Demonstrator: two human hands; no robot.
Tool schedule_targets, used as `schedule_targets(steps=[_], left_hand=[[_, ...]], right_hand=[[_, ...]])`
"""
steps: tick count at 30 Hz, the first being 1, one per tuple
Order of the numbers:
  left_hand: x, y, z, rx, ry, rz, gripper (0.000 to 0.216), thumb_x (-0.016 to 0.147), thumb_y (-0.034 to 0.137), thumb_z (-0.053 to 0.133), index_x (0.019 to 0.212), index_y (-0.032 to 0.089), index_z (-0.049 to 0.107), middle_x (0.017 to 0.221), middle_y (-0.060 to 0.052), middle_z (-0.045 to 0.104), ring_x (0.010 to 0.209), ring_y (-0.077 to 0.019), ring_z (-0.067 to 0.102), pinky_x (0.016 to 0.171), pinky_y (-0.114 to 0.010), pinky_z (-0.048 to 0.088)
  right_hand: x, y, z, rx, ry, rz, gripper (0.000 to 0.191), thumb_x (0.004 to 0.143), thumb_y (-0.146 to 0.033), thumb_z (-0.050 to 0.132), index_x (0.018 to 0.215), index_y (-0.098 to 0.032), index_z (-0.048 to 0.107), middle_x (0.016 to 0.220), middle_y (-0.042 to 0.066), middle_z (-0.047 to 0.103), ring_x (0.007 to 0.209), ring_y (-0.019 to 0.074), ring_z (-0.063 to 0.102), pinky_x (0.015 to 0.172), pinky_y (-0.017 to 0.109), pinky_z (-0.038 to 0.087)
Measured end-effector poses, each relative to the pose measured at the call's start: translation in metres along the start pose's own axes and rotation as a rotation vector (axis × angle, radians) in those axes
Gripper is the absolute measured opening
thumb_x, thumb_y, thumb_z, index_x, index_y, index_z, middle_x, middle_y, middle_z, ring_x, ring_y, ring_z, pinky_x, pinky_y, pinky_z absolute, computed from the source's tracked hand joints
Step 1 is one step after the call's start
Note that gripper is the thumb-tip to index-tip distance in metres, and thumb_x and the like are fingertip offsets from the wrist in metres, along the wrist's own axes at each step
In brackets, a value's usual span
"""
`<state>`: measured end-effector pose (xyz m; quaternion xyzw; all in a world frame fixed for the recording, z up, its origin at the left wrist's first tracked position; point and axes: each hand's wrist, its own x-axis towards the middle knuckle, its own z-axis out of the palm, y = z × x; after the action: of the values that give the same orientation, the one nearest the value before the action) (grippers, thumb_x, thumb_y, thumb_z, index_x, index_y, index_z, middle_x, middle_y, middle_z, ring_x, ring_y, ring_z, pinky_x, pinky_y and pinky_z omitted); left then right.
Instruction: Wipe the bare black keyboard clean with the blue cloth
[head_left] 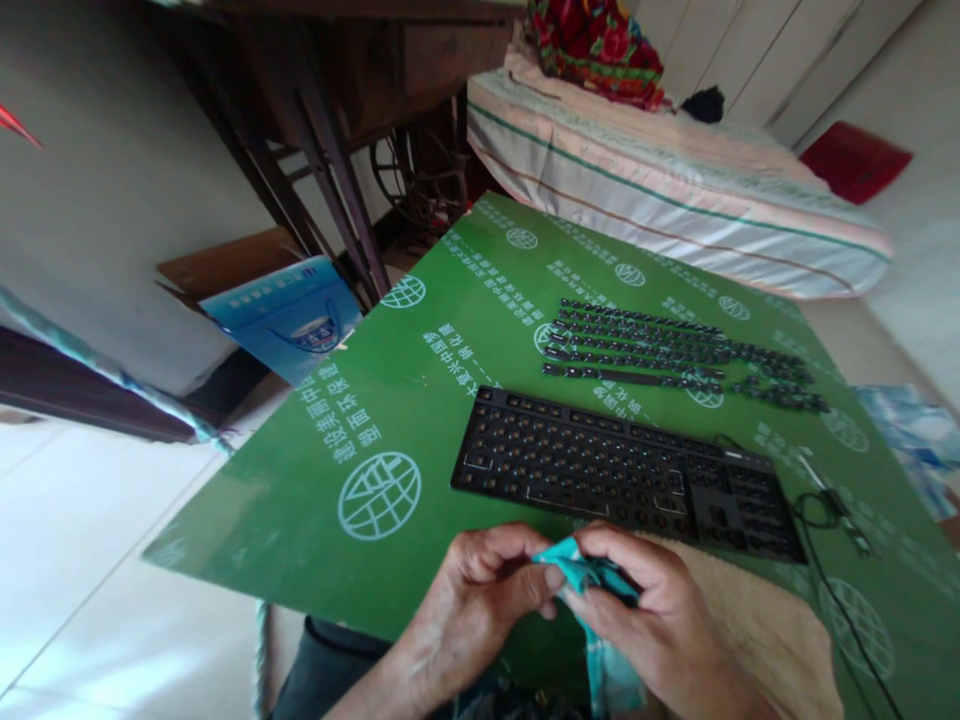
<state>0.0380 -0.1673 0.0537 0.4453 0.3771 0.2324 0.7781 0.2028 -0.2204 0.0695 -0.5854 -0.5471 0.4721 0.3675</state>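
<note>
Both my hands meet at the near edge of the green board (420, 400). My left hand (480, 600) and my right hand (645, 610) pinch a teal cloth (581, 575) between their fingers; the rest of the cloth hangs down below my right hand. Just beyond them lies a black keyboard frame (622, 475) with its keycaps taken off. The loose black keycaps (675, 350) are laid out in rows further back on the board. The keyboard's cable (832, 510) curls at its right end.
A bed with a striped cover (660, 190) stands behind the board. A dark wooden treadle table (352, 110) is at the back left, with a blue bag (289, 315) beneath it. A red mat (855, 160) lies on the floor at the right. White tile floor (90, 560) spreads to the left.
</note>
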Motion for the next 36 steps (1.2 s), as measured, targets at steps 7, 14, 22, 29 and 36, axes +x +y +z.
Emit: schedule_targets(steps=[7, 14, 22, 29, 36], left_hand=[[0.006, -0.003, -0.008, 0.612, 0.191, 0.445, 0.018, 0.087, 0.027, 0.054, 0.093, 0.017, 0.068, 0.077, -0.003, 0.068, 0.071, -0.0118, 0.063, 0.063, -0.020, 0.047], [-0.004, -0.029, -0.043, 1.322, 0.579, 0.885, 0.022, 0.082, 0.012, 0.057, 0.104, 0.012, 0.061, 0.113, -0.012, 0.066, 0.107, -0.0215, 0.059, 0.092, -0.035, 0.050], [-0.004, -0.040, -0.049, 1.529, 0.591, 0.781, 0.034, 0.084, 0.017, 0.052, 0.118, 0.014, 0.055, 0.128, -0.013, 0.058, 0.120, -0.0293, 0.051, 0.093, -0.051, 0.049], [-0.003, -0.043, -0.049, 1.439, 0.562, 0.738, 0.034, 0.083, 0.014, 0.054, 0.117, 0.013, 0.056, 0.130, -0.015, 0.055, 0.122, -0.0302, 0.047, 0.095, -0.050, 0.050], [-0.004, -0.044, -0.049, 1.401, 0.549, 0.719, 0.033, 0.083, 0.013, 0.054, 0.116, 0.012, 0.056, 0.131, -0.015, 0.053, 0.122, -0.0295, 0.045, 0.097, -0.050, 0.048]], right_hand=[[0.017, 0.008, -0.032, -0.254, 0.125, -0.118, 0.013, 0.085, -0.024, 0.056, 0.088, -0.020, 0.068, 0.079, 0.001, 0.067, 0.070, 0.0135, 0.060, 0.064, 0.023, 0.047], [0.060, 0.012, -0.053, -0.589, 0.156, -0.197, 0.018, 0.083, -0.017, 0.050, 0.086, -0.020, 0.068, 0.083, 0.002, 0.066, 0.077, 0.0143, 0.062, 0.071, 0.024, 0.046], [0.079, 0.013, -0.039, -0.842, 0.036, -0.259, 0.021, 0.085, -0.015, 0.046, 0.089, -0.021, 0.066, 0.088, 0.002, 0.066, 0.080, 0.0147, 0.063, 0.079, 0.025, 0.045], [0.082, 0.015, -0.039, -0.947, -0.036, -0.268, 0.021, 0.084, -0.014, 0.048, 0.093, -0.022, 0.065, 0.090, 0.001, 0.066, 0.082, 0.0146, 0.063, 0.080, 0.025, 0.045], [0.084, 0.015, -0.041, -0.953, -0.049, -0.263, 0.022, 0.084, -0.018, 0.052, 0.100, -0.022, 0.066, 0.091, 0.002, 0.066, 0.083, 0.0153, 0.063, 0.079, 0.025, 0.046]])
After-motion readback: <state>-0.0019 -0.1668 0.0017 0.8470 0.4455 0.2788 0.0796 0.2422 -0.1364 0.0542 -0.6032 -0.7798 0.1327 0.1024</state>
